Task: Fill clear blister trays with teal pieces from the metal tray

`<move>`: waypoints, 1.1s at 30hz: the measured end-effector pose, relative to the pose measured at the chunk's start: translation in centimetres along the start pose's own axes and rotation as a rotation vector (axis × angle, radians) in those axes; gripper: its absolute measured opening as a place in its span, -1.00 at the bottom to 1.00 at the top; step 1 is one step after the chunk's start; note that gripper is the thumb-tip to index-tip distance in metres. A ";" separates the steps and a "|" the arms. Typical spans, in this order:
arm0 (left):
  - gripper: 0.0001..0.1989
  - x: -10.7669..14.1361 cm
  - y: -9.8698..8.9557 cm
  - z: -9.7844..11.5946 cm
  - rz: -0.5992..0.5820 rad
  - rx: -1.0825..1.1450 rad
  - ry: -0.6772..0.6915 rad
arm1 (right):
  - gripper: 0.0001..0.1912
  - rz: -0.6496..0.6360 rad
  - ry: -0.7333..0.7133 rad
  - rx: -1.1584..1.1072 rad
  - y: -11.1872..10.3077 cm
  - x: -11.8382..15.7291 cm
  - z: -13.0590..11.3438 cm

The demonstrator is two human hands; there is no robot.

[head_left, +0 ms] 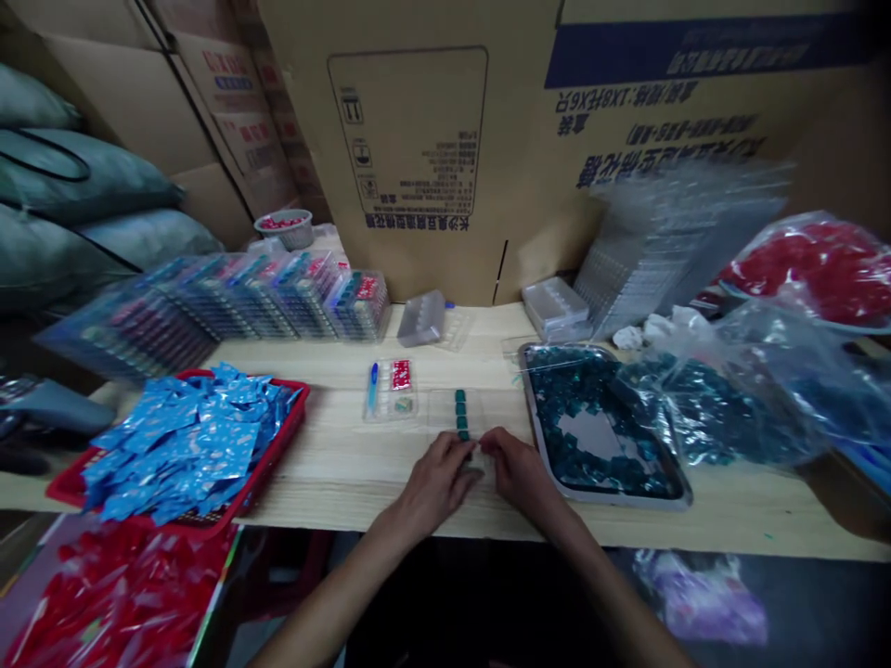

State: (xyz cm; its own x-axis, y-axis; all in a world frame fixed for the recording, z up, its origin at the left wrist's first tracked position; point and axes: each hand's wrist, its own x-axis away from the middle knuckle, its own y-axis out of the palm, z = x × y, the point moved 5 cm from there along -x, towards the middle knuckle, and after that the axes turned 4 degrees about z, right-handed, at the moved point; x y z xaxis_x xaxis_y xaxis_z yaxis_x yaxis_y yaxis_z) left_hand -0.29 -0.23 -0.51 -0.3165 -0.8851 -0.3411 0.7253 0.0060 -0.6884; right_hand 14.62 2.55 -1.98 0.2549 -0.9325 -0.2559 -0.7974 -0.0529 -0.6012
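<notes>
In the head view, a clear plastic tray (445, 408) lies on the wooden table, with several dark green pieces (460, 409) lined up in one column. My left hand (432, 481) is at the near end of this column, its fingers closed and bent together. Close beside it on the right, my right hand (516, 466) has its fingertips pinched together. Whatever sits between the fingers is too small and blurred to make out. Left of the tray lies another clear tray (390, 408) holding a red packet (402, 374), a blue stick-shaped piece (373, 385) and a small pale piece.
A metal-rimmed tray (682, 496) of dark green pieces stands right, beside bagged green pieces (724, 408). A red basket (296, 417) holds blue packets at left. Filled clear trays (358, 301) stand stacked behind; empty ones (626, 250) lean against a large carton (432, 111).
</notes>
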 end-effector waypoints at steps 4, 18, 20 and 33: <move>-0.57 3.7 0.6 1.5 -0.068 -0.084 0.105 | -0.66 0.087 -0.021 -0.027 -1.5 1.0 0.4; -0.80 5.3 -6.4 3.0 0.450 0.199 -0.122 | -0.61 0.094 0.313 -0.437 -2.2 1.8 1.6; -0.85 3.5 -8.0 1.4 0.606 0.400 -0.316 | -0.49 0.051 0.404 -0.661 -0.9 0.7 1.0; -0.49 0.3 -12.0 -9.1 0.883 0.816 -0.654 | -0.35 -0.047 0.415 -0.713 8.1 -15.0 -5.6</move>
State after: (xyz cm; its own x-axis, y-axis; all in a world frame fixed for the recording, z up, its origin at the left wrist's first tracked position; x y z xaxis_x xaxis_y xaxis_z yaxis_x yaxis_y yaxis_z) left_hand -14.60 3.63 1.82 0.6139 -0.7876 0.0530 0.7564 0.6062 0.2457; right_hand 1.30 14.12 1.24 0.1857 -0.9723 0.1420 -0.9822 -0.1794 0.0563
